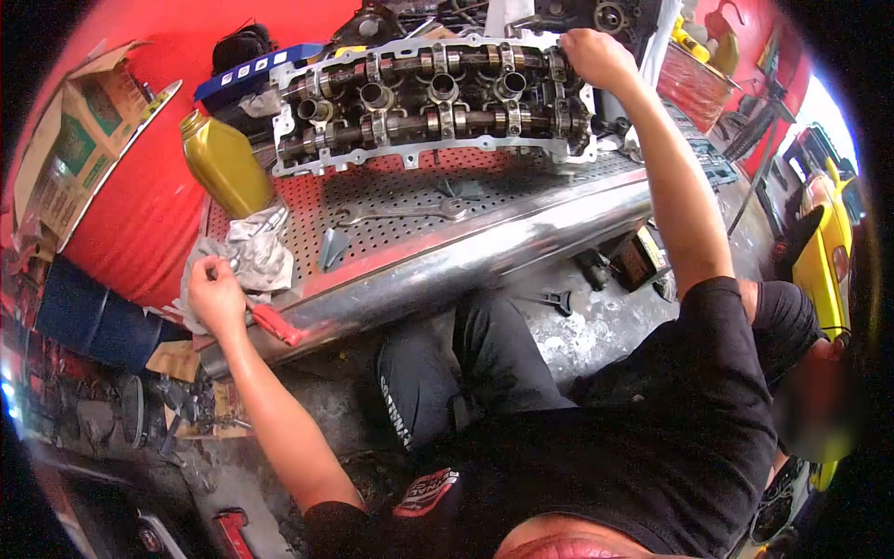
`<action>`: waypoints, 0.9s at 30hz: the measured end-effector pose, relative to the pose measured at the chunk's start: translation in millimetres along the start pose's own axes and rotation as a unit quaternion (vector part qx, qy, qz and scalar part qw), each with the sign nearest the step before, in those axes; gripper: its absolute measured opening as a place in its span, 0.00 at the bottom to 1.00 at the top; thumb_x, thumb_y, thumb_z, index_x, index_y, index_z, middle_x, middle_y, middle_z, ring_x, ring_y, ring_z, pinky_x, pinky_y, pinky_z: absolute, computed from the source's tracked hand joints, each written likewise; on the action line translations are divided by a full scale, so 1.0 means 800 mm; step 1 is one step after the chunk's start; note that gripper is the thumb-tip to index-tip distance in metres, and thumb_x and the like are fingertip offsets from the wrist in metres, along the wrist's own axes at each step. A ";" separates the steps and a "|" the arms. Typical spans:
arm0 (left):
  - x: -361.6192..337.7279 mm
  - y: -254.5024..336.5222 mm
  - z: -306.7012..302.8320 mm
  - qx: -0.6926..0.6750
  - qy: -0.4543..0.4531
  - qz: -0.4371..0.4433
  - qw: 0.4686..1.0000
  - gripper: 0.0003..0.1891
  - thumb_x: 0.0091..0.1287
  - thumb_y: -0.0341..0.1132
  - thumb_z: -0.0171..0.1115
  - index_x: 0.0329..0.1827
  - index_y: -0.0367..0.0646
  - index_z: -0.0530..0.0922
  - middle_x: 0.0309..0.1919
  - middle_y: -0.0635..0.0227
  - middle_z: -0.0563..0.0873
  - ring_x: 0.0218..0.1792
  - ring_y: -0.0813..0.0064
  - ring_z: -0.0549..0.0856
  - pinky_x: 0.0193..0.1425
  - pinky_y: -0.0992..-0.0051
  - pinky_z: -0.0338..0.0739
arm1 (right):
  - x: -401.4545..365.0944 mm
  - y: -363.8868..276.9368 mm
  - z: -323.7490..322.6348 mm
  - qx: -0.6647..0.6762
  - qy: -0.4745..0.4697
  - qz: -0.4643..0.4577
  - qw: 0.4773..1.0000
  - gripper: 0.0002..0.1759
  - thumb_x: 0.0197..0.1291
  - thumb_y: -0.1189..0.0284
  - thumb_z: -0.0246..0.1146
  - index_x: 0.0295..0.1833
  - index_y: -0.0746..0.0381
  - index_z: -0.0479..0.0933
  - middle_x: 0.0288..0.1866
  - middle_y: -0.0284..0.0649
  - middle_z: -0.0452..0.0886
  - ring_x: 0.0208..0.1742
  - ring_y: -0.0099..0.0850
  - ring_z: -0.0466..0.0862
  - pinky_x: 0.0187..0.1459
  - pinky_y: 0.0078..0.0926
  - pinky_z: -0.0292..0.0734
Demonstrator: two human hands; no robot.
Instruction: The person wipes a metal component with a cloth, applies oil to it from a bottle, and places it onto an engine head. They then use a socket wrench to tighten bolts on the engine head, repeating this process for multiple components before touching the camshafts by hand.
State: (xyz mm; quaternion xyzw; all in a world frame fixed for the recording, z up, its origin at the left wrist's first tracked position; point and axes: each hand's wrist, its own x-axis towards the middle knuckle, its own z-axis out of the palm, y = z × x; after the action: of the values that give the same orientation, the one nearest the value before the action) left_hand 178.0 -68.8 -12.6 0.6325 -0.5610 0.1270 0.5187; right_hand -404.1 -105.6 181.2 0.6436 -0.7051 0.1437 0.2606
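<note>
A cylinder head [410, 154] with camshafts and several round tubes stands tilted up on the perforated metal bench [391, 244]. My right hand [601, 61] is closed over its upper right corner. At the bench's left end, my left hand [216, 296] is curled round a red-handled tool [275, 324]; its metal shaft runs under the fingers, and its working end cannot be made out. Beside that hand lies a crumpled white rag [261, 253]. A combination wrench [400, 213] and a small grey scraper-like piece [331, 249] rest in front of the cylinder head.
A gold oil bottle [228, 168] stands left of the cylinder head, near a red drum [135, 219]. Behind sits a blue box [256, 73]. The bench has a rounded metal front edge [447, 284]. Another person [792, 321] is close on the right, with a yellow vehicle [824, 252] beyond.
</note>
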 end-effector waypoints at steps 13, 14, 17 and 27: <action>0.001 0.009 -0.006 0.026 -0.006 -0.009 1.000 0.07 0.61 0.32 0.64 0.36 0.37 0.82 0.30 0.59 0.87 0.33 0.63 0.85 0.42 0.68 0.78 | 0.009 0.016 0.003 0.053 0.035 0.024 0.998 0.30 0.72 0.50 0.44 0.42 0.63 0.81 0.44 0.58 0.83 0.50 0.55 0.82 0.54 0.50 0.76; 0.000 0.010 -0.006 0.027 -0.006 -0.016 0.999 0.07 0.61 0.32 0.64 0.36 0.37 0.82 0.30 0.59 0.87 0.33 0.64 0.85 0.42 0.68 0.78 | 0.017 0.022 0.025 0.063 0.022 0.026 0.997 0.27 0.72 0.54 0.43 0.42 0.63 0.81 0.45 0.57 0.83 0.51 0.55 0.82 0.55 0.50 0.76; 0.000 0.001 -0.002 0.007 0.001 -0.015 1.000 0.07 0.61 0.32 0.64 0.36 0.37 0.82 0.31 0.59 0.87 0.33 0.64 0.86 0.42 0.68 0.78 | -0.060 -0.014 -0.011 0.094 -0.005 0.039 0.995 0.22 0.70 0.55 0.48 0.45 0.57 0.83 0.46 0.54 0.84 0.52 0.52 0.82 0.54 0.49 0.76; 0.000 0.004 -0.003 -0.011 -0.022 -0.024 0.999 0.08 0.61 0.33 0.64 0.37 0.36 0.82 0.33 0.56 0.87 0.37 0.58 0.85 0.44 0.64 0.77 | -0.042 -0.043 -0.007 -0.021 0.164 -0.240 0.957 0.15 0.56 0.61 0.67 0.47 0.56 0.83 0.48 0.37 0.78 0.57 0.38 0.74 0.56 0.38 0.71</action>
State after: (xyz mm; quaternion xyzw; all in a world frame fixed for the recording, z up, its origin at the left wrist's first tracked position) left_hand 176.2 -66.5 -10.1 0.6427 -0.5587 0.0945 0.5156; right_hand -367.9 -79.4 162.5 0.7558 -0.4804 0.1659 0.4128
